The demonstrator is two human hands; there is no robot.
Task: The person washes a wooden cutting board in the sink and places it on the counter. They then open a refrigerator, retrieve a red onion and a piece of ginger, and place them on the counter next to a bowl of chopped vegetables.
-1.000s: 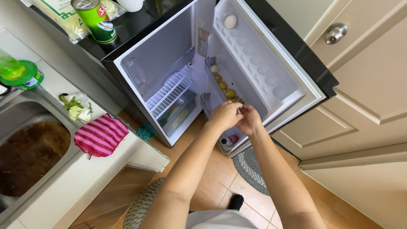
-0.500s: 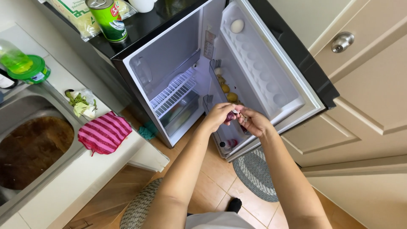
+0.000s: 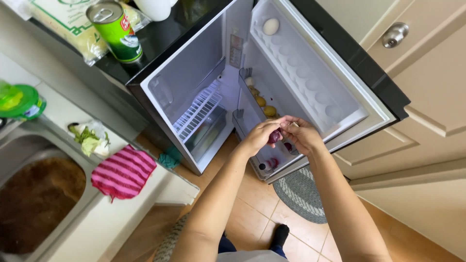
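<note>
Both my hands meet in front of the open fridge door [image 3: 335,92]. My left hand [image 3: 259,137] pinches one small dark-red onion-like bulb [image 3: 274,137] between its fingertips; my right hand [image 3: 302,136] closes around its other side. The bulb is too rounded and hidden to tell its axis. One white egg [image 3: 271,26] sits in the door tray, two yellow fruits [image 3: 265,106] below, one green can [image 3: 115,30] on top.

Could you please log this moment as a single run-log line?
left hand: pinching small dark red item | right hand: touching same item | location: open mini fridge door | door rack: one egg
</note>
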